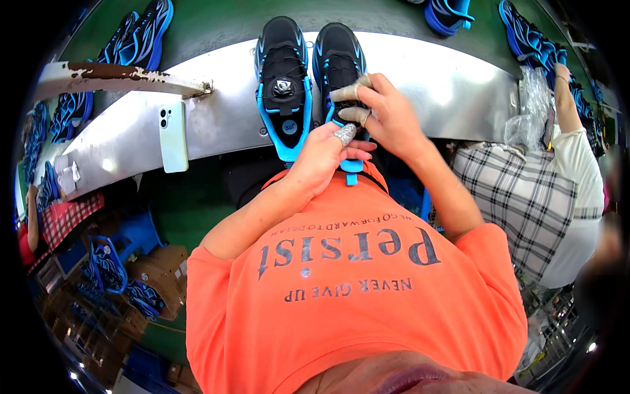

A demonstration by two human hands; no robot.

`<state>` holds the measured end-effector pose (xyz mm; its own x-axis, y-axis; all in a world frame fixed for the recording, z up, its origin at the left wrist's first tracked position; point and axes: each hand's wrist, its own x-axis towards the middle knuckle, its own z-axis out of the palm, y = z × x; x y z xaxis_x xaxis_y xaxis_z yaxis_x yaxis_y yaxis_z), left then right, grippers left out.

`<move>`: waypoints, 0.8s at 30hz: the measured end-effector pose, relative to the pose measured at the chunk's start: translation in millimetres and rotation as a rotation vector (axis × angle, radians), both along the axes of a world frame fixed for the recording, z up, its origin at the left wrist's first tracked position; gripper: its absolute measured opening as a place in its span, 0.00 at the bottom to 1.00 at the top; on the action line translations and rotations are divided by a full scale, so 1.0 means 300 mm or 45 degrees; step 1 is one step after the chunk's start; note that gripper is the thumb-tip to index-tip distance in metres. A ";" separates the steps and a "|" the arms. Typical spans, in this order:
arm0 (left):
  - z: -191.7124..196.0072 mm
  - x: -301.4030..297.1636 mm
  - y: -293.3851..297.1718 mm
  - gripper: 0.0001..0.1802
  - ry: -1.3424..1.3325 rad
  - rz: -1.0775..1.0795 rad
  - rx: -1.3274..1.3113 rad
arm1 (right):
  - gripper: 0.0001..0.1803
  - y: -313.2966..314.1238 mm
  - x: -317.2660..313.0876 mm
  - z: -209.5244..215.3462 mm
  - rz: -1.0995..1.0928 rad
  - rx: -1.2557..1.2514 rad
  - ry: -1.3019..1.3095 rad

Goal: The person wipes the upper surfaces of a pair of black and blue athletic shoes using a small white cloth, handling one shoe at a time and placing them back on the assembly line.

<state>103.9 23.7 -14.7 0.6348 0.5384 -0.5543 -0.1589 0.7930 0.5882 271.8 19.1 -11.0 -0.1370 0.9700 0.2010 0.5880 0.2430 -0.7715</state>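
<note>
Two black sneakers with bright blue trim stand side by side, toes pointing away from me. On the left sneaker [283, 92], a round silver dial sits on the tongue and a round label shows inside the heel. My hands are both at the right sneaker [338, 56]. My left hand [321, 154], a silver wrap on one digit, is closed at its rear opening, near the blue heel loop. Bent over the tongue and side is my right hand [387, 115], with beige covers on its fingertips. It grips the upper there, and hides the tongue area and part of the collar.
The sneakers rest on a curved metal worktop [440, 82] beside a green conveyor [223, 23] carrying more shoes. A pale phone [172, 138] lies left, near a chipped metal bar [125, 79]. Clear plastic bags [528, 108] and a co-worker in a plaid apron [518, 197] are at right.
</note>
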 end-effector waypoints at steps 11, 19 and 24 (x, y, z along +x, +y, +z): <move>0.128 -0.147 0.318 0.19 1.019 -0.033 1.801 | 0.25 0.430 0.026 -0.073 -0.036 0.141 -0.205; 0.075 -0.191 0.416 0.15 0.867 -0.170 1.863 | 0.30 0.649 -0.162 -0.215 0.114 -0.262 -0.279; 0.079 -0.228 0.465 0.24 0.686 -0.592 1.318 | 0.29 0.639 -0.159 -0.218 0.123 -0.180 -0.255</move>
<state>35.5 163.0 9.0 0.7057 0.6614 -0.2540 0.4650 -0.1619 0.8704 224.1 210.8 -76.3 -0.2540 0.9669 0.0243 0.7119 0.2039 -0.6721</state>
